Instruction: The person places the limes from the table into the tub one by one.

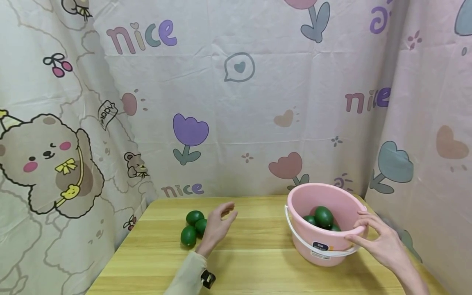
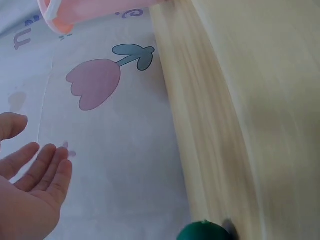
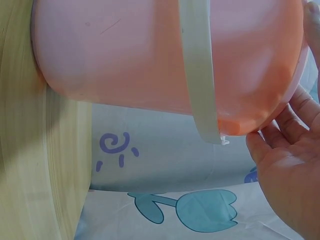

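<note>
In the head view a pink bucket stands on the right of the table, its rim sloping down toward my right hand. That hand grips the rim, thumb at the near side and fingers at the far side. Several smooth dark green oval fruits lie inside the bucket. At left, my left hand hovers with loosely bent fingers, holding nothing. Beside it three similar green fruits sit close together, one partly hidden behind the hand. The left wrist view catches a green fruit at its bottom edge.
The bucket's white handle hangs down over its front. A wooden table lies below, with a patterned cloth hanging behind it and on both sides. A black wrist device sits at the left sleeve.
</note>
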Motion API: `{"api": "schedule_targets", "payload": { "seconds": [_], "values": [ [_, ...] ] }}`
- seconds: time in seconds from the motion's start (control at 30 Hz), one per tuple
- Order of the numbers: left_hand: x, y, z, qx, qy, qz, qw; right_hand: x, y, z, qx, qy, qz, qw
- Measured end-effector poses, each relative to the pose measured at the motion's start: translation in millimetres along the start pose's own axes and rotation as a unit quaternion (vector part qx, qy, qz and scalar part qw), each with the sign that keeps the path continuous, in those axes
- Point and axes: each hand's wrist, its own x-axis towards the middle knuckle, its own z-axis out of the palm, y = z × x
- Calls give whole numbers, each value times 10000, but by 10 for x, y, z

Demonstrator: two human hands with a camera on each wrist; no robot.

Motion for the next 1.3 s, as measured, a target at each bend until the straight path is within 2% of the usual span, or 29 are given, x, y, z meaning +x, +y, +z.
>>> {"api": "schedule_targets", "payload": {
  "seconds": [0.37, 0.53, 0.73, 1.0, 1.17, 1.3],
  "values": [
    [-78, -177, -254, 87, 251, -448, 9986, 4, 5, -10, -38, -14, -21, 10000],
    [-135, -235, -387, 375, 403, -607, 9966, 6, 5, -11, 12, -31, -31, 10000],
    [-164, -367, -562, 782, 669, -1023, 9894, 5, 0, -7, 54, -95, 46, 9999],
    [-214, -548, -821, 1342, 567, -1341, 9802, -4, 13, 3, -29, -129, 51, 9999],
    [-246, -611, -942, 1337, 334, -1752, 9748, 8, 12, -5, -38, -49, -3, 10000],
    [-258, -641, -989, 1372, 192, -2048, 9690, 10, 8, -13, -29, -29, -22, 10000]
  ]
}}
